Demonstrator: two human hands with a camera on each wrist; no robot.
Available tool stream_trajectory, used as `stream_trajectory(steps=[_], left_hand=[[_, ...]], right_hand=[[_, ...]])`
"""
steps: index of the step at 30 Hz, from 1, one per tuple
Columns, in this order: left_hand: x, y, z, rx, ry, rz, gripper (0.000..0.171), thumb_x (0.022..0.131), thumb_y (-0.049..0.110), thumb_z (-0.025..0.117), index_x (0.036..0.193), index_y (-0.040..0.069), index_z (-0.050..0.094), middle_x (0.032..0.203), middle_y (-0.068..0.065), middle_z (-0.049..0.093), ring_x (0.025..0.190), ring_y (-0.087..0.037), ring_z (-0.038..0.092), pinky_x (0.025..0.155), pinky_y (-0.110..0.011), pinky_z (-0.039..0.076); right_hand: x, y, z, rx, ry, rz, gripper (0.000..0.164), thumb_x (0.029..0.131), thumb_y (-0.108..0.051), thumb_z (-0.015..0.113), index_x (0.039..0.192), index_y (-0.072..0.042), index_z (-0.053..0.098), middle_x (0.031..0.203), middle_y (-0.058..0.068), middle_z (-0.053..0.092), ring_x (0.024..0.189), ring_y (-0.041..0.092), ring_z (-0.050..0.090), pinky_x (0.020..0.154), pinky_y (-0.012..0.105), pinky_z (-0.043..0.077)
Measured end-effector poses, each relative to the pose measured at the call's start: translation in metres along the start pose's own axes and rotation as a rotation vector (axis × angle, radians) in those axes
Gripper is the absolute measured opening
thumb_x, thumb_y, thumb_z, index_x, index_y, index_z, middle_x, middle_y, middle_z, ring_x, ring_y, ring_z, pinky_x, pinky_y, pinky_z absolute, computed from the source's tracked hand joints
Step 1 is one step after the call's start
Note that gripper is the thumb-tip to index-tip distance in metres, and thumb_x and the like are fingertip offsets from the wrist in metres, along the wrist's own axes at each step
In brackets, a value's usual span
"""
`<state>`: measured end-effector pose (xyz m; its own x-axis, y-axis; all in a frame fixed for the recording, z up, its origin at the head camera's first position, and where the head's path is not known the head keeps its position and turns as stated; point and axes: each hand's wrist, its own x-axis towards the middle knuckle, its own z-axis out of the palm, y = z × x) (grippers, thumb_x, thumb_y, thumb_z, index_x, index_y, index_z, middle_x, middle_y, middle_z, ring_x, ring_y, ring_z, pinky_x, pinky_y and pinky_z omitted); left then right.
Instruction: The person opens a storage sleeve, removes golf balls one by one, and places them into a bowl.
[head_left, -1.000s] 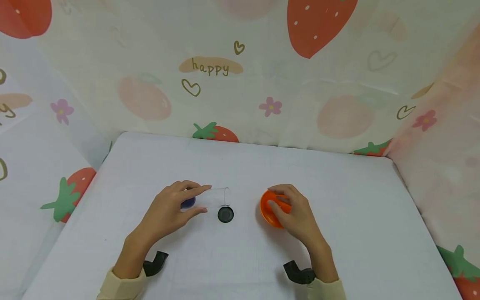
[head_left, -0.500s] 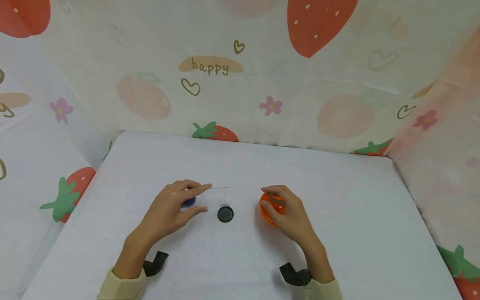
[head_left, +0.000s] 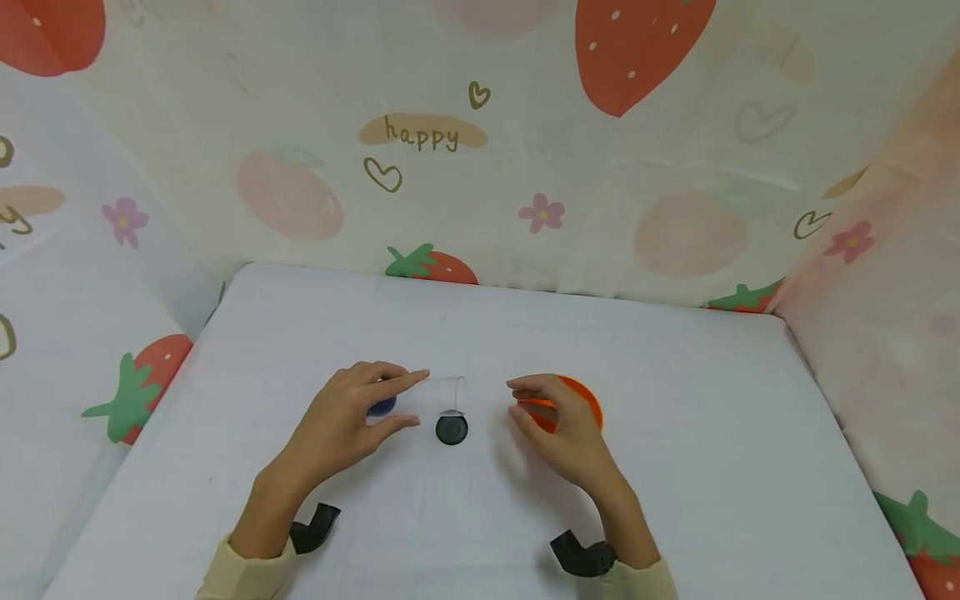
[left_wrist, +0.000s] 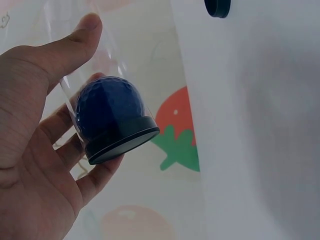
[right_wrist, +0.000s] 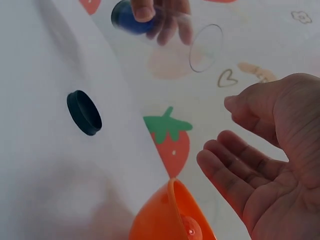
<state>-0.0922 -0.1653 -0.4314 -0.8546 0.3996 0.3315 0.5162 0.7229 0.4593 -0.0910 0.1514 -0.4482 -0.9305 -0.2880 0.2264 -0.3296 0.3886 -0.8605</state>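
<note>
My left hand (head_left: 341,417) grips a clear plastic tube (head_left: 442,397) lying sideways, thumb on one side and fingers on the other. Inside the tube, at its capped end, sits a dimpled blue ball (left_wrist: 110,102); a black cap (left_wrist: 122,141) closes that end. The tube's other end, facing right, is uncovered. Just below that end in the head view lies a loose black lid (head_left: 452,429) on the table. With nothing between its parted thumb and fingers, my right hand (head_left: 558,429) hovers by an orange bowl (head_left: 588,400). An orange ball (right_wrist: 191,227) shows inside the bowl.
A white-covered table (head_left: 712,433) lies under everything. Behind and at both sides hangs a fruit-printed curtain (head_left: 450,192). Black wrist mounts (head_left: 581,557) sit by the sleeves.
My right hand has moved left from inside the orange bowl to its left side, uncovering the bowl's right rim. The left hand and tube have shifted only slightly right.
</note>
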Motion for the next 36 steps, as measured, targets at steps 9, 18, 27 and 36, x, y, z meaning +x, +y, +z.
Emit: stream_trajectory(steps=[9, 18, 27, 36], left_hand=[[0.0, 0.002, 0.0, 0.006, -0.012, -0.013, 0.061, 0.086, 0.033, 0.09, 0.143, 0.032, 0.068, 0.123, 0.0, 0.073, 0.117, -0.025, 0.068, 0.103, -0.051, 0.054], [0.0, 0.002, 0.0, 0.011, -0.014, -0.012, 0.059, 0.086, 0.034, 0.089, 0.142, 0.029, 0.069, 0.123, 0.0, 0.073, 0.116, -0.025, 0.068, 0.103, -0.052, 0.053], [0.001, 0.0, 0.001, 0.019, -0.006, 0.004, 0.059, 0.086, 0.034, 0.089, 0.142, 0.03, 0.069, 0.121, 0.0, 0.072, 0.114, -0.023, 0.068, 0.102, -0.051, 0.053], [0.0, 0.001, 0.002, 0.057, 0.027, 0.047, 0.058, 0.085, 0.032, 0.09, 0.14, 0.03, 0.07, 0.119, 0.0, 0.07, 0.112, -0.024, 0.065, 0.105, -0.051, 0.049]], right_hand=[[0.0, -0.005, 0.008, 0.035, -0.028, 0.002, 0.033, 0.1, -0.015, 0.074, 0.133, -0.014, 0.067, 0.133, 0.007, 0.069, 0.119, 0.027, 0.072, 0.104, 0.049, 0.06], [0.0, -0.007, 0.013, 0.064, -0.047, 0.025, 0.035, 0.102, -0.018, 0.072, 0.136, -0.015, 0.066, 0.138, 0.011, 0.068, 0.121, 0.029, 0.072, 0.106, 0.048, 0.059], [0.0, -0.011, 0.016, 0.098, -0.07, 0.028, 0.036, 0.102, -0.016, 0.072, 0.138, -0.012, 0.064, 0.14, 0.011, 0.067, 0.121, 0.028, 0.072, 0.106, 0.043, 0.06], [0.0, -0.01, 0.023, 0.191, -0.063, 0.07, 0.037, 0.102, -0.016, 0.072, 0.138, -0.012, 0.063, 0.143, 0.015, 0.065, 0.124, 0.03, 0.07, 0.106, 0.036, 0.059]])
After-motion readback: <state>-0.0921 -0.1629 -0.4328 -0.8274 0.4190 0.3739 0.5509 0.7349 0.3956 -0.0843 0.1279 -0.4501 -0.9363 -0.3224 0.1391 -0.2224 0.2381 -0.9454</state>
